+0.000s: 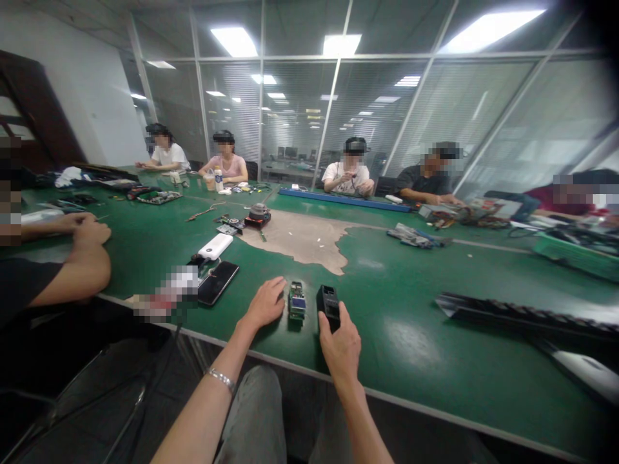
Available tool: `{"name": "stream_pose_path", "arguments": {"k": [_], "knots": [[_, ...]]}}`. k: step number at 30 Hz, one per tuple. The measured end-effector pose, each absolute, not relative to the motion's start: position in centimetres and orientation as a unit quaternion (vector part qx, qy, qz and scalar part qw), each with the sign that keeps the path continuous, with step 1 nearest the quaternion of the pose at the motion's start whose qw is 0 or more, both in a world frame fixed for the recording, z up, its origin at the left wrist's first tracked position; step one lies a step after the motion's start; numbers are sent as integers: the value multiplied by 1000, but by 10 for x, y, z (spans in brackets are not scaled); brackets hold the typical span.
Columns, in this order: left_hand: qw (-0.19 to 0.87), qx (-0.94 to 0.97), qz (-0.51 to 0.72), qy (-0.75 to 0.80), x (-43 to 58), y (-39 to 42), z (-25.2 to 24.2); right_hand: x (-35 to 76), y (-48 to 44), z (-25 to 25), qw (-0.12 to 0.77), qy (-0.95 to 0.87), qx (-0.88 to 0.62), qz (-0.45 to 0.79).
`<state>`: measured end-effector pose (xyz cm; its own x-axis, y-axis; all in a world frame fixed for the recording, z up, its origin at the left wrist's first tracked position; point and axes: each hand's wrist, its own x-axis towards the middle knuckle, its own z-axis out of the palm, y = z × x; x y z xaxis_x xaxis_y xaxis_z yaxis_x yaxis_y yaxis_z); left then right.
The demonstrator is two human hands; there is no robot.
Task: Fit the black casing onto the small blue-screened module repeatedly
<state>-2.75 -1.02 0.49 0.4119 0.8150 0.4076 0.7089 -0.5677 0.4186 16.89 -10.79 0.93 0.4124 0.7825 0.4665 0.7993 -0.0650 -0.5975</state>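
My left hand (265, 304) lies palm down on the green table mat (411, 290) with its fingers loosely apart, close to the left side of a small circuit board with a blue display (296, 303). The board sits between my hands and neither hand touches it. My right hand (341, 343) is closed around the lower end of a black box-shaped device (327, 304), which stands tilted up from the mat. A metal bracelet (221, 379) circles my left wrist.
A white power bank (215, 247) and a black smartphone (218, 282) lie left of my hands. A co-worker's forearms (72, 258) rest at the left. Several people sit around the table among electronics. A black ribbed strip (522, 316) lies to the right.
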Motion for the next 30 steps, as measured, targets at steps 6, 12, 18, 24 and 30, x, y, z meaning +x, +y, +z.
{"name": "stream_pose_path", "arguments": {"k": [6,12,18,24,30], "knots": [[105,819,329,459,-30,-7,-4,148,-106,41,486,-542,-685,24],[110,820,323,460,-31,-8,-5,110,-100,58,410,-586,-699,5],[112,814,334,461,-33,-9,-4,92,-95,56,348,-595,-725,-18],[109,816,333,459,-34,-8,-3,90,-92,52,318,-599,-734,-21],[113,815,331,461,-33,-8,-3,90,-94,60,295,-597,-746,-22]]}}
